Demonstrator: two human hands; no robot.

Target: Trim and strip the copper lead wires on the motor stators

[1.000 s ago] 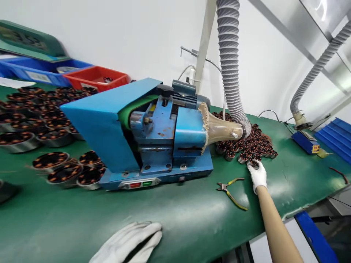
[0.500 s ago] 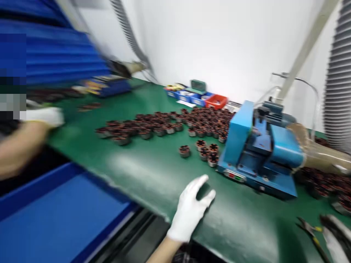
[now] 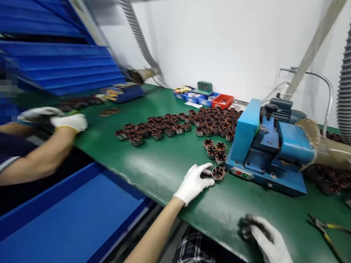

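Observation:
My left hand [image 3: 196, 183], in a white glove, rests low over the green bench. Its thumb and fingertips lie around the near-left side of a copper-wound motor stator [image 3: 218, 173], apparently gripping it. A small group of stators [image 3: 212, 152] stands just behind that one. Over the bench's front part is my right hand [image 3: 264, 235], in a white glove with blackened fingers. These fingers look curled but are smeared by motion, and whether anything is in them is hidden.
A blue machine [image 3: 270, 153] with red and green buttons stands to the right. Many stators [image 3: 216, 118] spread behind. Pliers [image 3: 323, 228] lie at right. A blue tray [image 3: 82, 219] sits below the bench edge. A co-worker's gloved hands [image 3: 70, 122] are at left.
The lone stator has moved right and nearer, to the front of the small group, with my left hand at it. My right hand has come leftward from the pliers' side.

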